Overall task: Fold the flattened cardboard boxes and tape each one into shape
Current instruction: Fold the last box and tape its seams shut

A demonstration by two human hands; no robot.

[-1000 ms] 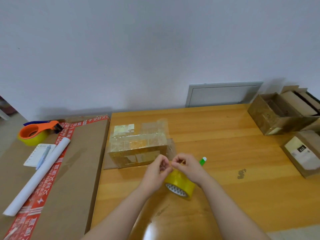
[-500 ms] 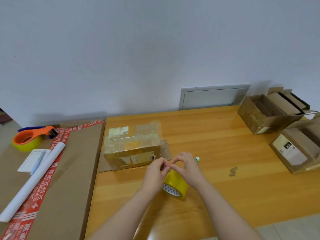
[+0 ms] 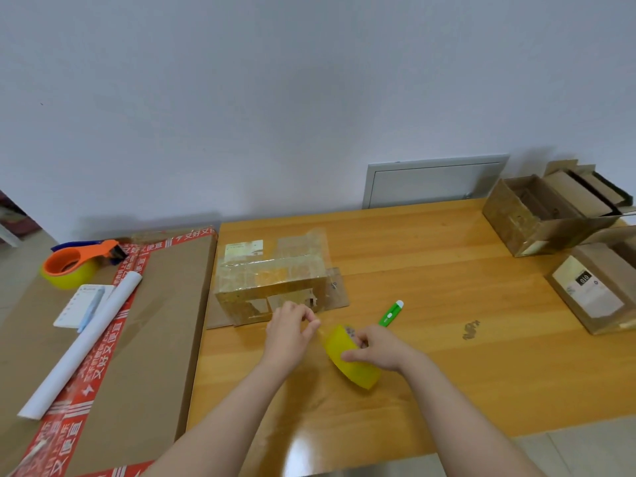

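Box: the cardboard box (image 3: 272, 287) stands on the wooden table (image 3: 447, 270), left of its middle and just beyond the hands; clear tape shines over its top and front, a pale label sits on the far part of the top, and one flap lies flat on the table at its right end
Tape roll: the yellow tape roll (image 3: 351, 363) is tilted on its edge on the table, near the box's front right corner and not touching it
Right hand: the right hand (image 3: 378, 346) grips the roll from the right, fingers curled over its rim and thumb on its outer face
Left hand: the left hand (image 3: 289, 335) has thumb and forefinger pinched on the tape end (image 3: 320, 328), close against the roll's left edge; the pulled strip is short and almost see-through
Knife: a green and white utility knife (image 3: 390, 314) lies on the table just beyond the right hand, apart from the roll
Mark: a dark smudge (image 3: 470, 330) on the wood, further right
Right side: an open cardboard box (image 3: 537, 218) with flat packs inside at the far right corner; nearer, a second box (image 3: 599, 294) with a label reading 010
Left side: a large flat carton (image 3: 155, 321) edged in red printed tape, touching the table's left side; on it an orange tape dispenser (image 3: 79, 266), a notepad (image 3: 79, 306) with a pen on it, and a white paper roll (image 3: 82, 346)
Wall: a grey panel (image 3: 433, 182) behind the table's far edge
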